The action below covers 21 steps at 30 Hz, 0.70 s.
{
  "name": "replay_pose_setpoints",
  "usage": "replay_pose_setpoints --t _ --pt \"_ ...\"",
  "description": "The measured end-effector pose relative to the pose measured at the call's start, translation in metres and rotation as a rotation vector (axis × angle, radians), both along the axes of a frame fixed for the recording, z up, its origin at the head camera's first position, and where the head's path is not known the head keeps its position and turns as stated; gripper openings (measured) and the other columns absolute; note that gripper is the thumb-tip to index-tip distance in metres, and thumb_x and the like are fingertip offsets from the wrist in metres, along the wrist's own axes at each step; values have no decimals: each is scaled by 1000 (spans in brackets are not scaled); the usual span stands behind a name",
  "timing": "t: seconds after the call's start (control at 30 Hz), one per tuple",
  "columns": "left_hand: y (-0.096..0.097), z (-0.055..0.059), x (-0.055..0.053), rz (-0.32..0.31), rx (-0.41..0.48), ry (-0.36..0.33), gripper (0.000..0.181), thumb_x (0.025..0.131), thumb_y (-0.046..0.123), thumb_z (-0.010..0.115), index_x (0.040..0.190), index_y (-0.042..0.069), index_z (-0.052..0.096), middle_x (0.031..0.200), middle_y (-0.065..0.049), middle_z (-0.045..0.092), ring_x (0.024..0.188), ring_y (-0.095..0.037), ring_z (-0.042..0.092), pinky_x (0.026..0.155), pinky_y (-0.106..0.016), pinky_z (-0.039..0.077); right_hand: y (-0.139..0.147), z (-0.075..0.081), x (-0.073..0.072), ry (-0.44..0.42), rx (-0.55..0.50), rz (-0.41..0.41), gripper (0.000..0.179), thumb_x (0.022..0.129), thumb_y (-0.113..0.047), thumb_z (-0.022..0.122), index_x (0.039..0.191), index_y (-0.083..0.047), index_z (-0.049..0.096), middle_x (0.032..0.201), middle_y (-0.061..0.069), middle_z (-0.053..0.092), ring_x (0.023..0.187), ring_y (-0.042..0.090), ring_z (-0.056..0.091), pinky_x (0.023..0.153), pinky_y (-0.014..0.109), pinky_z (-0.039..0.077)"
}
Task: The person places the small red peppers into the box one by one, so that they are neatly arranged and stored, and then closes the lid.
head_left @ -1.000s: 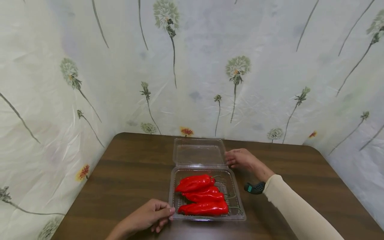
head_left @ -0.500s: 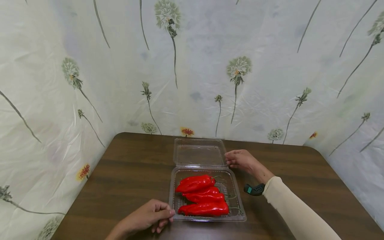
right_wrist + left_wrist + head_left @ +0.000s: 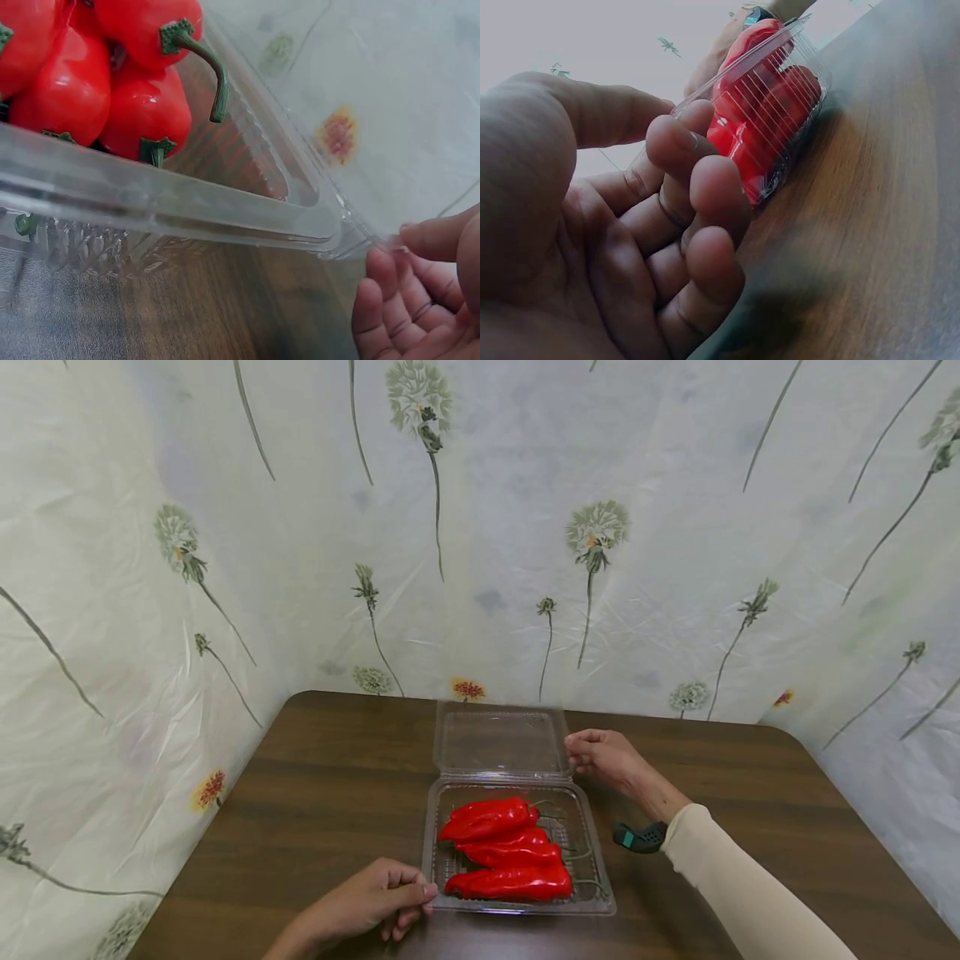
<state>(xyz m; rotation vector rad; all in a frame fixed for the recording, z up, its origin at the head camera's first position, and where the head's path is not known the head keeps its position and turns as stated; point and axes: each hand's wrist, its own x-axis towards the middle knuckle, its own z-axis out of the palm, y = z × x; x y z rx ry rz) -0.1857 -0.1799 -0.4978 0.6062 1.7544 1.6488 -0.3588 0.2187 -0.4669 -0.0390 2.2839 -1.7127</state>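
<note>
A clear plastic clamshell box (image 3: pixel 525 907) lies unfolded on the table, its lid (image 3: pixel 498 743) hinged at the far side. Several glossy red peppers (image 3: pixel 510 882) with green stems lie in the base, stems pointing right. My left hand (image 3: pixel 375 897) pinches the near left corner of the base between thumb and index finger; its other fingers curl loosely below. At the lid's right edge, my right hand (image 3: pixel 607 758) pinches the plastic with thumb and fingertips, as the right wrist view also shows at the lid corner (image 3: pixel 375 241). The lid appears slightly tilted up.
The dark brown wooden table (image 3: pixel 322 793) extends to both sides of the box. Behind it and on the left hangs a pale floral sheet (image 3: pixel 495 568). A dark wristband (image 3: pixel 639 837) sits on the right wrist.
The lid's far edge has risen slightly, with the right hand moving a little upward along with it. My left hand, the base and the peppers stay where they were.
</note>
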Motion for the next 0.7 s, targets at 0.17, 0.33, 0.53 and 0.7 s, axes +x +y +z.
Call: replay_pose_setpoints --t 0.17,0.33,0.53,0.7 --pt "0 0 0 2 6 -7 40 105 26 56 99 -13 63 65 2 51 55 -8 47 51 -17 44 1 4 4 59 -30 -15 33 103 -19 60 123 7 58 95 4 64 84 14 65 81 33 58" --pt "0 0 0 -2 7 -3 40 105 26 55 99 -13 63 65 2 51 55 -7 48 52 -17 44 7 7 8 113 -59 -14 36 101 -25 64 122 3 54 100 7 65 87 13 65 81 33 58" --pt "1 0 -1 -4 8 7 40 105 26 55 99 -13 62 65 2 51 56 -7 48 52 -17 45 14 10 18 291 -1 23 34 101 -25 65 119 2 57 105 19 65 88 17 68 82 41 59" --pt "1 -1 -1 -10 10 8 41 105 26 55 99 -15 61 66 3 51 56 -7 48 52 -17 45 18 14 29 458 40 84 24 100 -19 65 114 1 59 103 18 66 89 28 68 79 40 60"
